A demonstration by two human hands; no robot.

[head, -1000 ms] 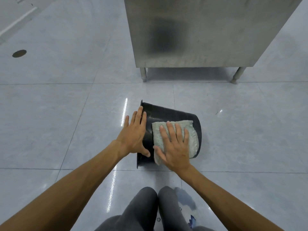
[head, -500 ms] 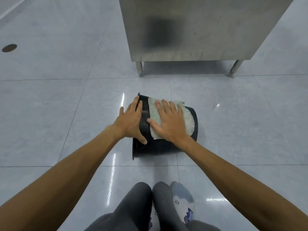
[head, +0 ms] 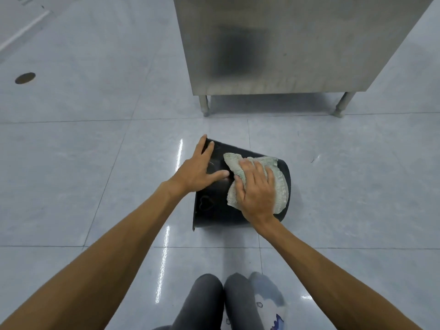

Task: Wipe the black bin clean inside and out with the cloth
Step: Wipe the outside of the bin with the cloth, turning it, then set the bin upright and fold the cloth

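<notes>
The black bin [head: 212,210] lies on its side on the tiled floor, its wide rim to the left and its base to the right. My left hand [head: 197,170] rests flat on the bin's upper side near the rim, fingers spread, holding it steady. My right hand [head: 256,189] presses a pale green cloth [head: 279,184] against the bin's outer wall towards the base. The cloth bunches under my fingers and drapes over the curved side. The inside of the bin is hidden from this angle.
A stainless steel cabinet [head: 285,44] on short legs stands just beyond the bin. A round floor drain [head: 25,78] sits far left. My knees [head: 221,301] in grey trousers and a sock [head: 269,303] are at the bottom edge.
My right hand has slid the cloth across the bin's outer wall, away and back towards me, and the cloth is more bunched. My left hand stayed near the rim, its thumb now further along the wall.
</notes>
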